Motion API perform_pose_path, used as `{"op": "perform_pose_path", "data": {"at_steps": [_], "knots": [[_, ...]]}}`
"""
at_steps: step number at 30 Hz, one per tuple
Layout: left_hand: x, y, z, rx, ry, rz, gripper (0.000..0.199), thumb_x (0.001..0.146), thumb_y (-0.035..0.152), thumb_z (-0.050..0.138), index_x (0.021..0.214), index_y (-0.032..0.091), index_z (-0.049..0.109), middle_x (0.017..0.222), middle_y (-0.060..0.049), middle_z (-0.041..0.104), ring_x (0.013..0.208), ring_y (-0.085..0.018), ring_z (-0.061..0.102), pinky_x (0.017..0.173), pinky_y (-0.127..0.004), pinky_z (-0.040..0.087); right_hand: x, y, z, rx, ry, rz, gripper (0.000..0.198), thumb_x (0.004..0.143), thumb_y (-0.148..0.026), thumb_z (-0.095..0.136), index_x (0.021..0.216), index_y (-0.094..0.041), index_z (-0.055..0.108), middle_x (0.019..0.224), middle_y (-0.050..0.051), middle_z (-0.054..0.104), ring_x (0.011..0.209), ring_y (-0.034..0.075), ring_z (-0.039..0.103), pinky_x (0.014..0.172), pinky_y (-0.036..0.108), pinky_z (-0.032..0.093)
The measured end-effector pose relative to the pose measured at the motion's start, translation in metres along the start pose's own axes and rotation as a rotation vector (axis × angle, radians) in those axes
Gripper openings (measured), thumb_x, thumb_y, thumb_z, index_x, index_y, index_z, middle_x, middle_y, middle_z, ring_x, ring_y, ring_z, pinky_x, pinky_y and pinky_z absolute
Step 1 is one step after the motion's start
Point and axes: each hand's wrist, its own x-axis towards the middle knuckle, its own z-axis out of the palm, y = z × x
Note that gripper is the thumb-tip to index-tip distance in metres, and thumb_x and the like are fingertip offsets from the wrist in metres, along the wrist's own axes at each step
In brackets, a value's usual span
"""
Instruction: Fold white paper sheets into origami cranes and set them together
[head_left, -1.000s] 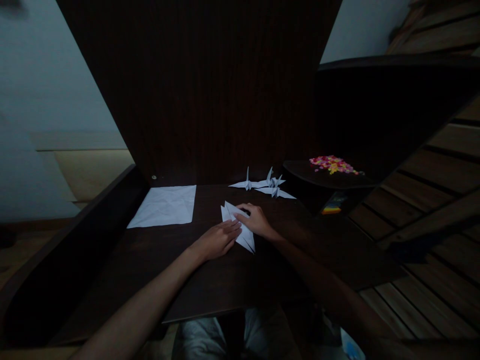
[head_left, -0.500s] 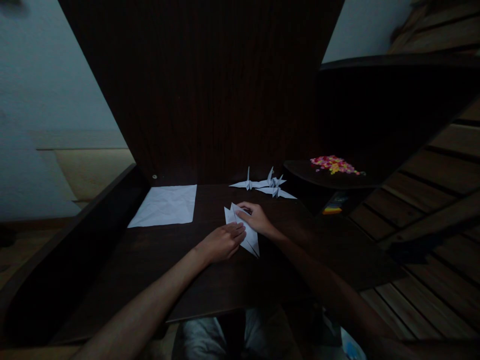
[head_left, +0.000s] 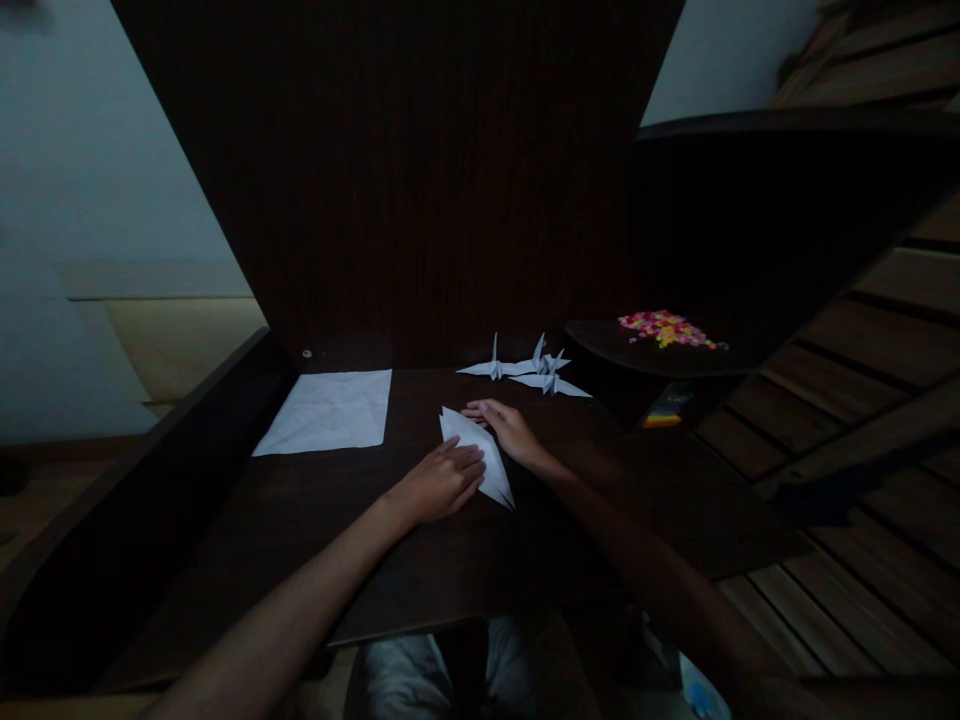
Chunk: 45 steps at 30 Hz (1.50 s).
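A diamond-shaped piece of folded white paper (head_left: 495,478) lies on the dark desk, with a slit at its near point. My left hand (head_left: 442,480) rests flat across its left side, fingers stretched out over the paper. Along the upper right edge is my right hand (head_left: 510,430), its fingers extended and open; whether the fingertips touch the paper I cannot tell. Behind the hands stand several white origami cranes (head_left: 551,384), grouped close to the back panel. A creased square sheet of white paper (head_left: 330,412) lies flat to the left.
A small corner shelf (head_left: 600,345) at the right carries a pile of pink, red and yellow bits (head_left: 667,328). Below it is a dim compartment with a yellow-edged item (head_left: 663,420). A raised side board (head_left: 150,480) bounds the desk on the left.
My right thumb has come off the folded paper, and that hand has opened at its edge. The paper's two upper points now lie closer together. My left hand stays on it.
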Motion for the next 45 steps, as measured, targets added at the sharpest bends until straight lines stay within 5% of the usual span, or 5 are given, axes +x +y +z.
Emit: {"op": "perform_pose_path", "data": {"at_steps": [6, 23, 30, 34, 45], "knots": [[-0.003, -0.012, 0.003, -0.011, 0.065, -0.112, 0.027, 0.092, 0.025, 0.040, 0.111, 0.016, 0.059, 0.119, -0.011, 0.061, 0.116, -0.023, 0.053, 0.105, -0.044, 0.037, 0.002, 0.012, -0.001, 0.052, -0.014, 0.027, 0.052, 0.084, -0.062, 0.042, 0.100, -0.018, 0.064, 0.107, 0.012, 0.067, 0.101, 0.023, 0.063, 0.087, 0.040, 0.049], [-0.010, -0.035, 0.008, -0.165, 0.047, -0.260, 0.040, 0.094, 0.036, 0.039, 0.128, 0.017, 0.047, 0.133, -0.010, 0.053, 0.129, -0.021, 0.043, 0.110, -0.041, 0.032, -0.010, -0.003, -0.006, -0.430, -0.235, -0.082, 0.035, 0.088, -0.030, 0.048, 0.119, -0.021, 0.061, 0.122, 0.006, 0.061, 0.115, 0.023, 0.057, 0.102, 0.042, 0.040], [-0.010, -0.037, 0.003, -0.264, 0.218, -0.434, 0.037, 0.080, 0.042, 0.060, 0.106, 0.017, 0.053, 0.104, -0.009, 0.061, 0.098, -0.023, 0.059, 0.088, -0.038, 0.050, -0.010, -0.002, -0.007, -0.500, -0.362, -0.132, 0.038, 0.086, -0.025, 0.053, 0.123, -0.023, 0.058, 0.131, 0.004, 0.054, 0.132, 0.024, 0.038, 0.110, 0.046, 0.030], [-0.011, -0.039, 0.002, -0.195, 0.284, -0.416, 0.054, 0.076, 0.044, 0.064, 0.118, 0.015, 0.048, 0.115, -0.012, 0.053, 0.109, -0.026, 0.051, 0.095, -0.043, 0.045, -0.011, -0.001, -0.007, -0.574, -0.431, -0.132, 0.040, 0.087, -0.023, 0.053, 0.127, -0.022, 0.055, 0.137, 0.005, 0.047, 0.136, 0.026, 0.029, 0.112, 0.048, 0.026], [-0.016, -0.046, 0.010, 0.004, 0.047, -0.387, 0.064, 0.088, 0.054, 0.040, 0.134, 0.011, 0.042, 0.145, -0.020, 0.035, 0.136, -0.033, 0.026, 0.106, -0.051, 0.032, -0.012, 0.007, -0.011, -0.632, -0.507, -0.143, 0.044, 0.090, -0.022, 0.045, 0.134, -0.022, 0.045, 0.145, 0.003, 0.036, 0.140, 0.024, 0.015, 0.115, 0.047, 0.018]]}}
